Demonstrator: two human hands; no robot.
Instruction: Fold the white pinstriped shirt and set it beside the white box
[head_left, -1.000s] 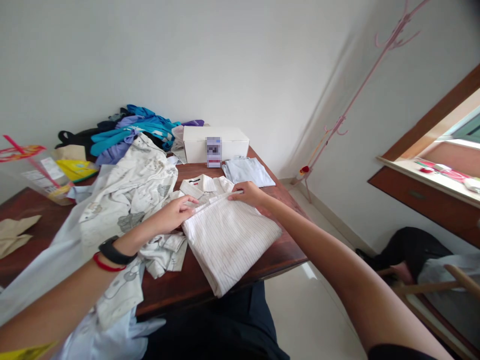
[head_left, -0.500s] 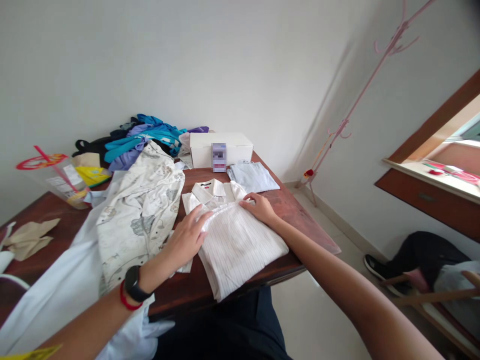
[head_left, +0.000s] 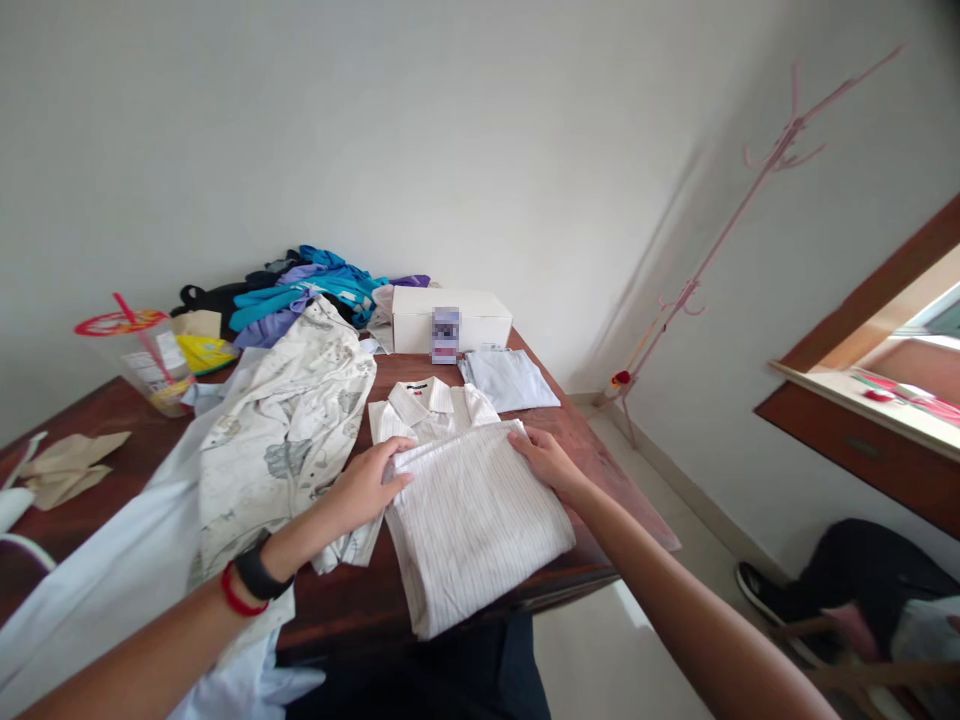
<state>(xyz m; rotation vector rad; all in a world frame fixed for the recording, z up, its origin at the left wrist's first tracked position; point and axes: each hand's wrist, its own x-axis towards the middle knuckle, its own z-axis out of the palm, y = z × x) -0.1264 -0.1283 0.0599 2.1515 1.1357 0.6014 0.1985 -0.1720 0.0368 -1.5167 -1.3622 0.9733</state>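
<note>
A white shirt [head_left: 480, 520] with thin stripes lies folded at the table's front edge, its collar [head_left: 424, 400] facing away from me. My left hand [head_left: 375, 480] grips the upper left corner of the folded-up part, thumb in front and fingers behind. At the upper right corner my right hand [head_left: 551, 462] pinches the same flap; some of its fingers are hidden. The flap's top edge is slightly raised between both hands, just below the collar. Left of the shirt lies a crumpled white garment [head_left: 292, 420] with grey prints.
A folded pale blue garment [head_left: 510, 380] lies near a white box [head_left: 487, 310] and a small blurred packet [head_left: 445, 335]. Heaped clothes [head_left: 315, 285] and a plastic cup [head_left: 154, 370] stand at the back left. A pink coat rack [head_left: 720, 240] leans right; a person's shoe [head_left: 769, 595] shows below.
Both hands now grip the folded flap's top corners, where before the left fingers hovered or lay loosely on it. The flap's top edge has lifted a little. The view has shifted slightly.
</note>
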